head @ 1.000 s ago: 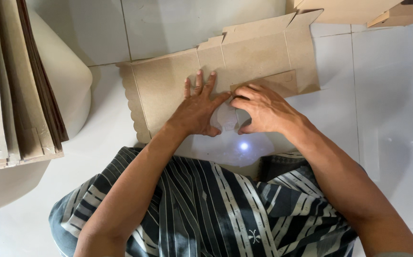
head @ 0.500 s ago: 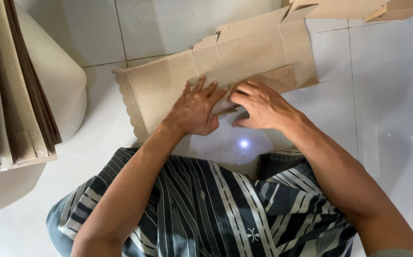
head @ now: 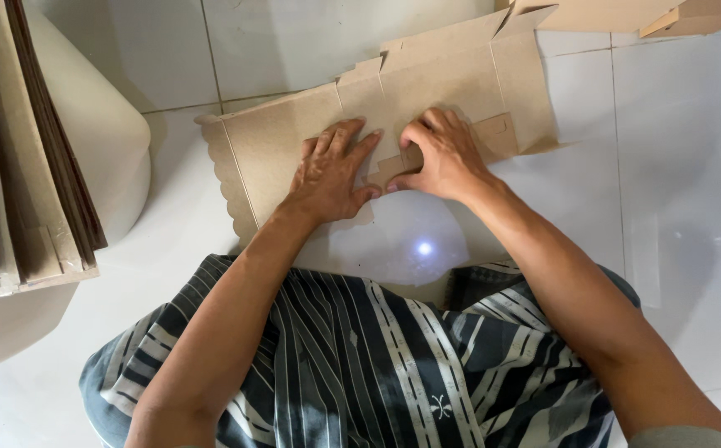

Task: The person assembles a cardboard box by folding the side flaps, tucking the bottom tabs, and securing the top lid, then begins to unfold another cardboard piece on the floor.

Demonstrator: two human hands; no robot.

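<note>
A flat brown cardboard box blank (head: pixel 452 79) with flaps and a scalloped left edge lies on the white tiled floor in front of me. My left hand (head: pixel 331 170) presses flat on its left panel, fingers spread. My right hand (head: pixel 443 153) curls over a small flap near the blank's front edge, thumb and fingers pinching it where it folds. The two hands almost touch.
A stack of flat cardboard sheets (head: pixel 20 158) rests on a white rounded object (head: pixel 103 133) at the left. More cardboard pieces (head: pixel 626 12) lie at the top right. My striped cloth-covered lap (head: pixel 360 365) fills the foreground. White floor tiles (head: pixel 676 191) surround the blank.
Both hands have shifted further up the blank. The right hand has closed tighter on the small flap and the left now lies flatter beside it.
</note>
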